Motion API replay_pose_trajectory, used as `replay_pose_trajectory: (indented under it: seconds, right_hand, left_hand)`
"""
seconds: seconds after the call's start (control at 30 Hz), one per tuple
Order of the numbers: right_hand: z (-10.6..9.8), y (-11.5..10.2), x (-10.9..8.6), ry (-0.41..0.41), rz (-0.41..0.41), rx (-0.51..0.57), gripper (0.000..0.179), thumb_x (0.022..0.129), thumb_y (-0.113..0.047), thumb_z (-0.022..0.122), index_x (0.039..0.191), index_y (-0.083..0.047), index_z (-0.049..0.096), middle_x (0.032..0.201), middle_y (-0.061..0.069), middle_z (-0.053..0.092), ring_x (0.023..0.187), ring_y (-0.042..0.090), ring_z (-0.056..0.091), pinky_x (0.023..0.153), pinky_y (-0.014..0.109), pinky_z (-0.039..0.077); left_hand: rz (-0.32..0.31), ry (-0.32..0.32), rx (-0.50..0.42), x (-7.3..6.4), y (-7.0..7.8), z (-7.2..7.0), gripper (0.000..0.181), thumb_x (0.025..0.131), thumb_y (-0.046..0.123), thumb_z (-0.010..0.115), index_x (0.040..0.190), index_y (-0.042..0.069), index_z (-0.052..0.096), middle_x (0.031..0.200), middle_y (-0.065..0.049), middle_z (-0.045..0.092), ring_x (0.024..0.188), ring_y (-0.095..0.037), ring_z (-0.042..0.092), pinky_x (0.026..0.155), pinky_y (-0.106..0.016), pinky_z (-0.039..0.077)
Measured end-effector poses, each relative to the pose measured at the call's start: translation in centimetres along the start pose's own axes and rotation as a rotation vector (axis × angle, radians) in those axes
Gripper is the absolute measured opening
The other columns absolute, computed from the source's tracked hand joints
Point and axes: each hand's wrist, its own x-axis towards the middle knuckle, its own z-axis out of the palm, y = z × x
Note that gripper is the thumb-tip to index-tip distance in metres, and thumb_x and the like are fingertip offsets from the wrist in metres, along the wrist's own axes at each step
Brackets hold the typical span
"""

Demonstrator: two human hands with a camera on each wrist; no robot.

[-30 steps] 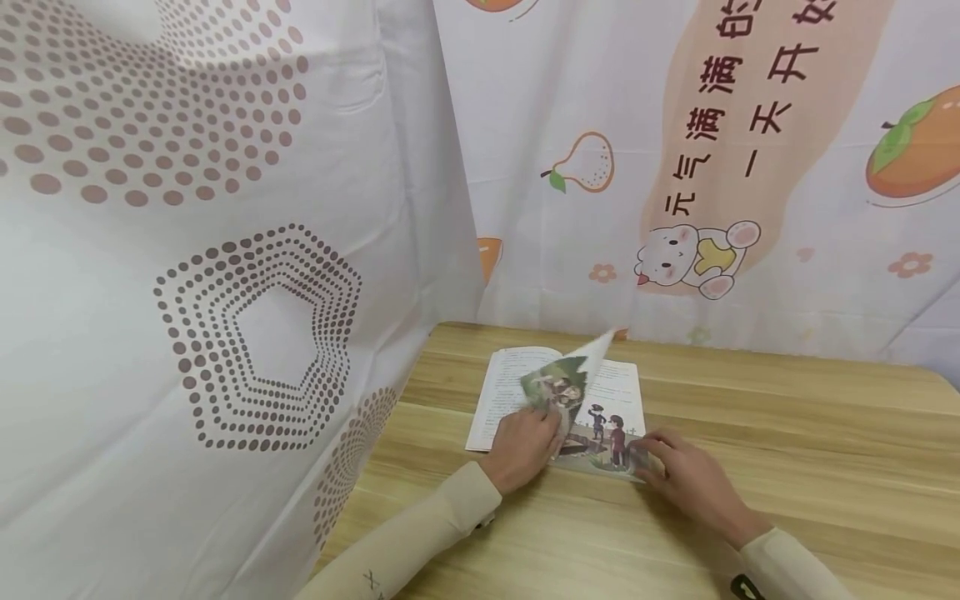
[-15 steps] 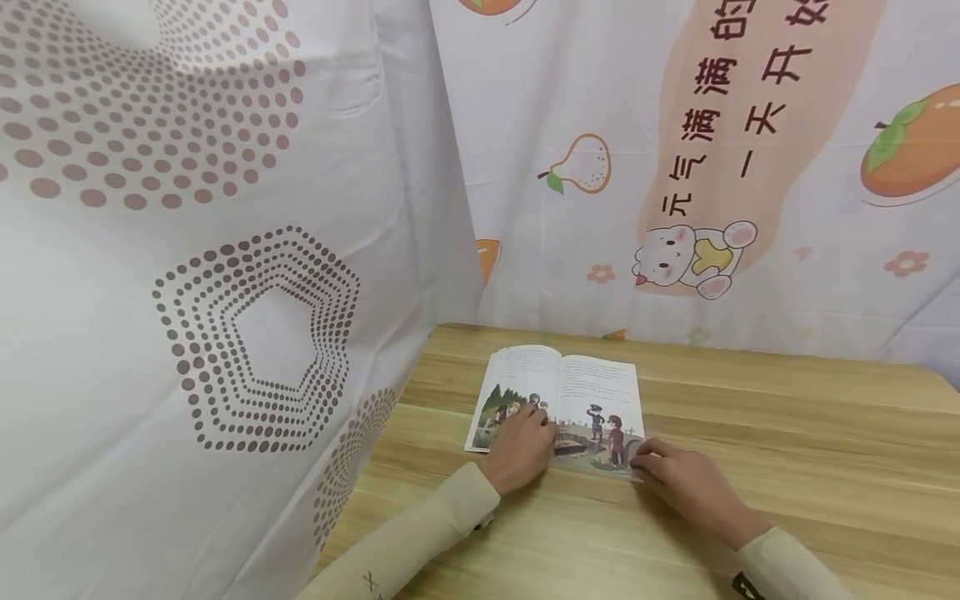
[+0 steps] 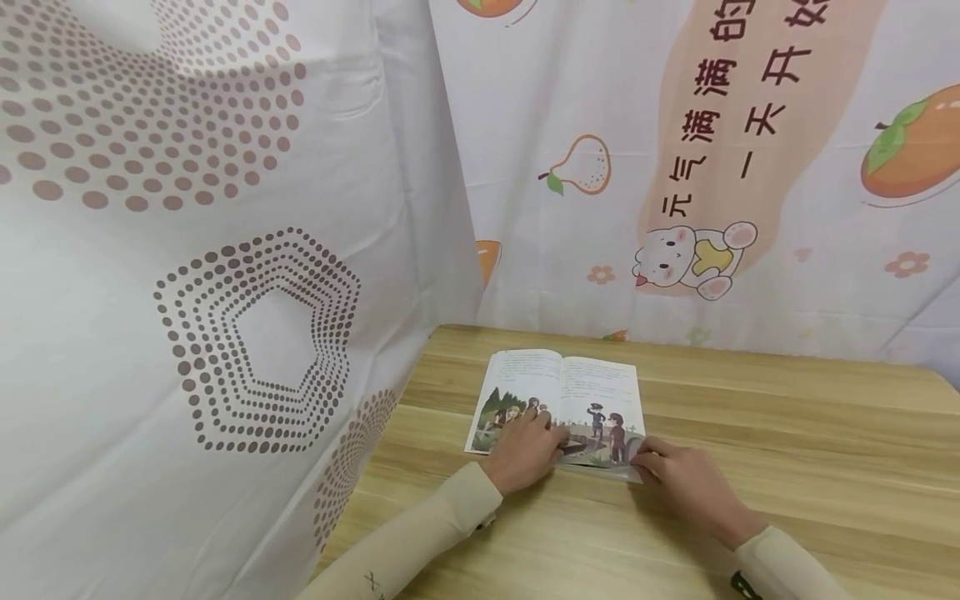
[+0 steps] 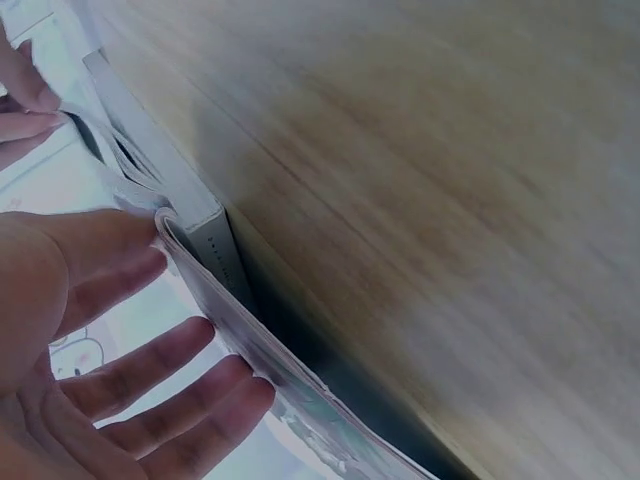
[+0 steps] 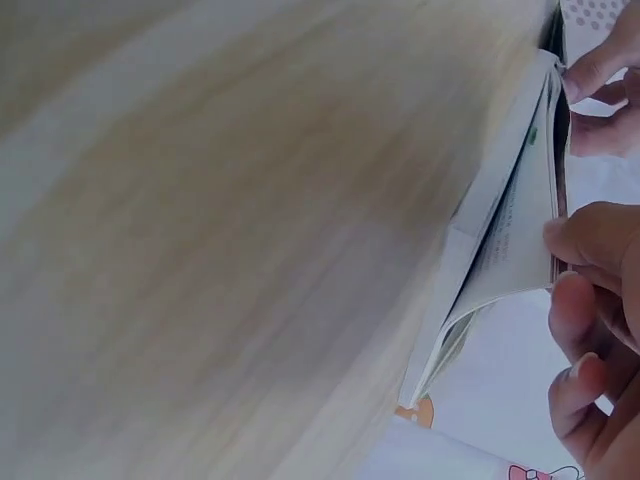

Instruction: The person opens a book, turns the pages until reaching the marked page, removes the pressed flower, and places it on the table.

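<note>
An illustrated book (image 3: 602, 379) lies open on the wooden table, text above and drawn figures below on both pages. My left hand (image 3: 522, 452) rests over the lower part of the left page near the fold. In the left wrist view its fingers (image 4: 175, 360) are spread and fairly straight, touching the paper. With thumb and forefinger, my right hand (image 3: 688, 486) pinches a page (image 5: 520, 240) at the book's lower right corner. In the right wrist view that page curves up, apart from the pages under it.
The wooden table (image 3: 765, 425) runs off to the right and toward me. A white dotted cloth (image 3: 262, 333) hangs along the left side, and a printed cloth (image 3: 540, 250) with fruit drawings hangs behind the table.
A second ago a page stood half-turned at my left hand; it now lies flat on the left side. My right hand has stayed at the corner, where the page edge has lifted slightly.
</note>
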Motion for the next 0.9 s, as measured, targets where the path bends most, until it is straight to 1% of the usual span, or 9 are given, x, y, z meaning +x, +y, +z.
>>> replay_pose_trajectory:
  seconds: [0.07, 0.13, 0.23, 0.33, 0.5, 0.6, 0.77, 0.83, 0.9]
  right_hand:
    - [-0.1, 0.0, 0.2, 0.011, 0.015, 0.013, 0.017, 0.073, -0.007, 0.086, 0.085, -0.015, 0.078, 0.09, -0.007, 0.069, 0.063, 0.009, 0.065, 0.052, 0.027, 0.051]
    - [-0.2, 0.1, 0.3, 0.017, 0.037, 0.035, 0.019, 0.072, -0.007, 0.088, 0.083, -0.018, 0.078, 0.087, -0.01, 0.069, 0.065, 0.006, 0.065, 0.053, 0.027, 0.051]
    - [-0.5, 0.2, 0.6, 0.025, 0.085, 0.079, 0.023, 0.069, -0.007, 0.091, 0.08, -0.022, 0.076, 0.084, -0.014, 0.068, 0.066, -0.002, 0.06, 0.054, 0.026, 0.05]
    - [-0.8, 0.2, 0.8, 0.018, 0.129, 0.108, 0.025, 0.07, -0.008, 0.092, 0.079, -0.025, 0.076, 0.084, -0.016, 0.068, 0.063, -0.007, 0.051, 0.052, 0.023, 0.045]
    - [-1.0, 0.0, 1.2, -0.027, 0.178, 0.113, 0.016, 0.077, -0.01, 0.087, 0.083, -0.021, 0.077, 0.09, -0.011, 0.071, 0.061, -0.009, 0.043, 0.051, 0.019, 0.039]
    - [-1.1, -0.1, 1.3, -0.014, 0.174, 0.118, 0.015, 0.078, -0.007, 0.085, 0.084, -0.019, 0.077, 0.091, -0.009, 0.071, 0.06, -0.009, 0.042, 0.05, 0.018, 0.038]
    - [-1.0, 0.1, 1.5, 0.069, 0.108, 0.121, 0.021, 0.073, -0.001, 0.087, 0.086, -0.015, 0.077, 0.092, -0.005, 0.072, 0.059, -0.008, 0.044, 0.048, 0.016, 0.037]
    - [-1.0, 0.1, 1.7, 0.1, 0.093, 0.131, 0.024, 0.071, 0.0, 0.087, 0.087, -0.014, 0.077, 0.094, -0.003, 0.073, 0.059, -0.008, 0.045, 0.048, 0.015, 0.038]
    - [-1.1, 0.1, 1.7, 0.127, 0.097, 0.152, 0.025, 0.072, 0.001, 0.087, 0.09, -0.013, 0.077, 0.097, -0.002, 0.073, 0.059, -0.007, 0.047, 0.049, 0.014, 0.039]
  left_hand:
    - [-0.001, -0.025, -0.009, 0.0, 0.0, -0.1, 0.023, 0.098, 0.047, 0.067, 0.106, 0.027, 0.077, 0.083, 0.003, 0.057, 0.071, -0.012, 0.044, 0.053, -0.023, 0.034]
    - [0.0, -0.045, -0.014, 0.0, 0.1, -0.1, 0.035, 0.095, 0.058, 0.065, 0.107, 0.027, 0.077, 0.082, 0.004, 0.054, 0.07, -0.012, 0.042, 0.052, -0.023, 0.033]
    - [0.008, -0.044, 0.007, 0.0, 0.1, -0.2, 0.045, 0.089, 0.067, 0.064, 0.108, 0.028, 0.077, 0.079, 0.004, 0.051, 0.068, -0.012, 0.04, 0.049, -0.024, 0.031]
    - [0.016, -0.034, 0.031, 0.1, 0.2, -0.2, 0.046, 0.086, 0.069, 0.065, 0.104, 0.028, 0.077, 0.077, 0.005, 0.05, 0.067, -0.011, 0.04, 0.048, -0.023, 0.03]
    - [0.014, -0.036, 0.027, 0.2, 0.1, -0.1, 0.043, 0.088, 0.068, 0.065, 0.096, 0.028, 0.077, 0.077, 0.004, 0.051, 0.067, -0.011, 0.041, 0.047, -0.023, 0.03]
    - [0.009, -0.041, 0.015, 0.3, 0.1, -0.1, 0.041, 0.09, 0.066, 0.064, 0.095, 0.028, 0.077, 0.077, 0.004, 0.052, 0.067, -0.011, 0.042, 0.047, -0.023, 0.032]
    - [0.027, -0.031, 0.02, 0.4, 0.1, -0.2, 0.046, 0.092, 0.068, 0.061, 0.101, 0.027, 0.079, 0.081, 0.003, 0.059, 0.068, -0.012, 0.047, 0.047, -0.023, 0.034]
    - [0.028, -0.019, 0.021, 0.4, 0.1, -0.2, 0.046, 0.092, 0.068, 0.061, 0.099, 0.026, 0.079, 0.08, 0.002, 0.059, 0.068, -0.013, 0.047, 0.046, -0.024, 0.034]
    - [0.014, -0.004, 0.013, 0.5, 0.2, 0.0, 0.042, 0.094, 0.064, 0.063, 0.091, 0.024, 0.076, 0.077, 0.003, 0.057, 0.065, -0.012, 0.046, 0.046, -0.024, 0.033]
